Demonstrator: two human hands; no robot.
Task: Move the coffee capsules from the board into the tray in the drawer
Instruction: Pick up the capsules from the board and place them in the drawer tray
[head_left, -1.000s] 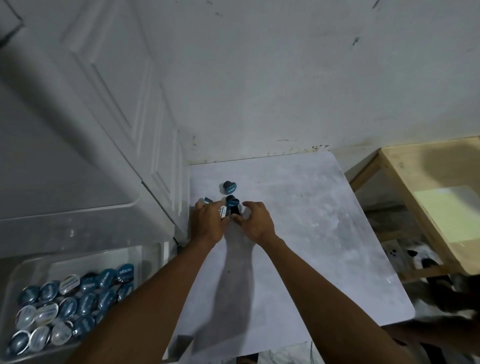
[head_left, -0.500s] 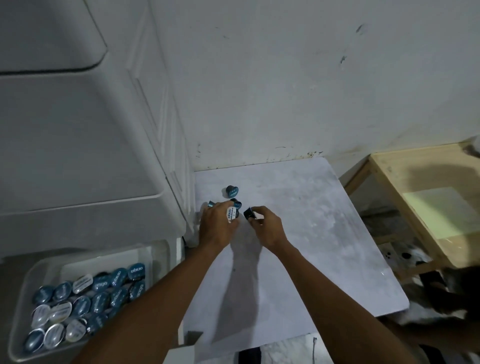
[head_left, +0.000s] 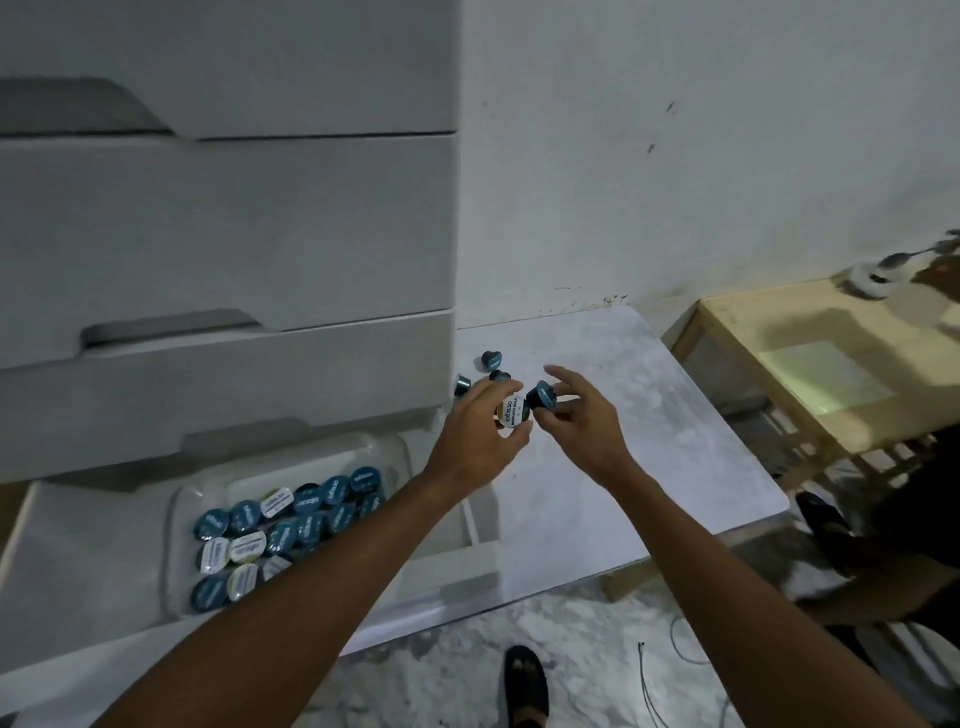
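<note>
My left hand grips a white-lidded capsule above the left part of the pale board. Right beside it, my right hand pinches a blue-lidded capsule between thumb and fingers. Three dark blue capsules remain on the board near the cabinet: one farthest back, one just behind my left fingers, one at the board's left edge. The clear tray in the open drawer at lower left holds several blue and white capsules.
A grey drawer cabinet rises at left above the open drawer. A white wall stands behind the board. A wooden table is at right. Another person's limb and a sandalled foot are on the marble floor.
Both hands have lifted off the board, each with a capsule, and come slightly nearer. My head has turned left and down, bringing the drawer and tray more into view.
</note>
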